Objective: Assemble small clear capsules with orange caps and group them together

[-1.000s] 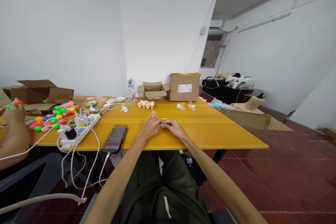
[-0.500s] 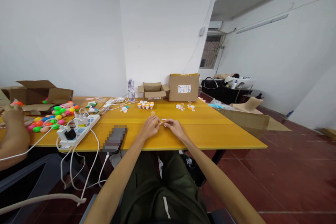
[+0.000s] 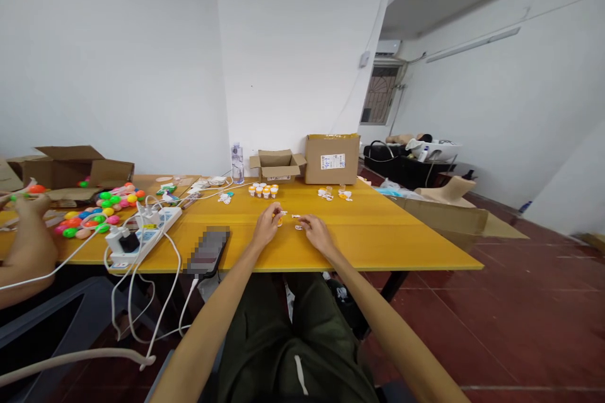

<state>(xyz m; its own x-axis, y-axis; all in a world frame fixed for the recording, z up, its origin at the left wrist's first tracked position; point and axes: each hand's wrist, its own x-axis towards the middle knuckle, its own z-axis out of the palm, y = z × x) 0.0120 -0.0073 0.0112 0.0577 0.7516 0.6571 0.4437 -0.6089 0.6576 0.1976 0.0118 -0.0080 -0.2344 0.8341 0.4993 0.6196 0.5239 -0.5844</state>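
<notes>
1. Left hand [image 3: 266, 227]: fingers curled in, with a small white piece [image 3: 284, 213] and an orange bit [image 3: 280, 222] right at the tips. Honestly can't tell if it's gripping either one.
2. Right hand [image 3: 317, 234]: fingers loosely bent, tips right by a dark-marked white scrap [image 3: 299, 227] lying on the yellow table [image 3: 378, 236]. Can't tell if it's pinching anything.

Bare tabletop [image 3: 406, 236] opens rightward of the right hand [image 3: 318, 234] — leftward, the phone [image 3: 208, 250] and power strip [image 3: 150, 238] block the way.
</notes>
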